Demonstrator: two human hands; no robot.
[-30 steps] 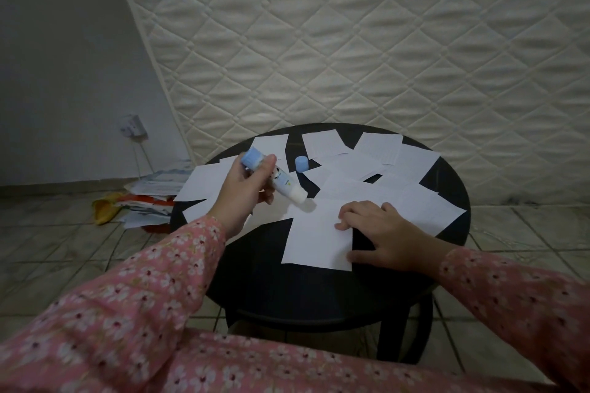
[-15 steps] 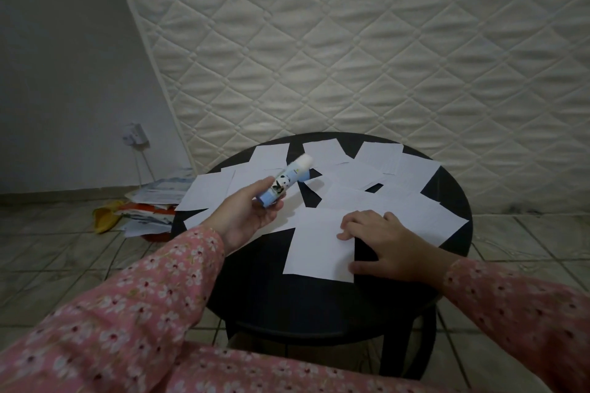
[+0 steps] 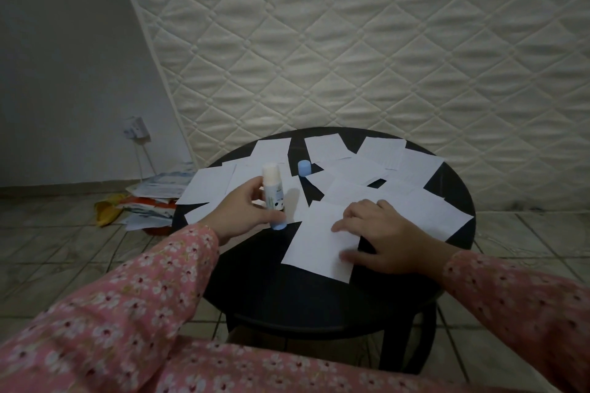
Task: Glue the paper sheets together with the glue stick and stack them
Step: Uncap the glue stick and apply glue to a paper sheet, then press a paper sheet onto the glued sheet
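Two hands over scattered paper on a round black surface (image 3: 255, 290).

Left hand (image 3: 242, 215) curls its fingers (image 3: 255, 188) round an uncapped glue stick (image 3: 274, 198), held upright, white tip up, blue base down; its label is too small to read. Right hand (image 3: 386, 239) lies flat, fingers spread and pressing the nearest paper sheet (image 3: 316, 242). A blue cap (image 3: 304, 167) stands among the sheets behind.

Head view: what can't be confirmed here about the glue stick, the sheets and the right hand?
- Glue stick: label print too small; base blurred.
- Nearest paper sheet: glue on it is not discernible in dim light.
- Right hand: thumb blurred; paper beneath hidden.
- Floor papers: partly behind the table.
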